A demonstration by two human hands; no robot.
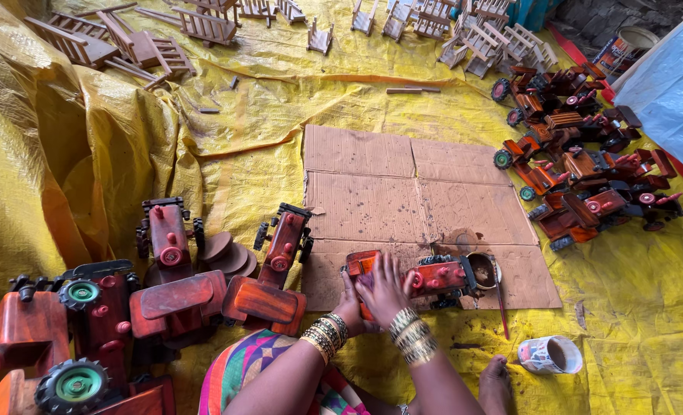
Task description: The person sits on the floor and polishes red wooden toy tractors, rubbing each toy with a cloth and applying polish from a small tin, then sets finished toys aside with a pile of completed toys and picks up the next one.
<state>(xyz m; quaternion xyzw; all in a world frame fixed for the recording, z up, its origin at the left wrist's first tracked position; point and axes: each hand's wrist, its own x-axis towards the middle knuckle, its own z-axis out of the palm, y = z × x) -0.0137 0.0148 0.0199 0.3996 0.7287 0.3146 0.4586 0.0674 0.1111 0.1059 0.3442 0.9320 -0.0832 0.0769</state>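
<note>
A red-brown wooden toy tractor (434,277) lies on a flattened cardboard sheet (403,192). My right hand (384,288) lies flat over its rear part, fingers spread, stained with paint. My left hand (349,307) grips the tractor's near left side from below. Both wrists carry several gold bangles. Touching the tractor's front is a small round tin of brown paint (482,269), and a thin brush (500,296) lies beside the tin.
Painted tractors (172,296) crowd the left on a yellow tarp (88,146). More painted ones (580,161) pile at the right. Unpainted wooden parts (464,31) lie at the top. A paper cup (550,355) lies by my foot (495,380).
</note>
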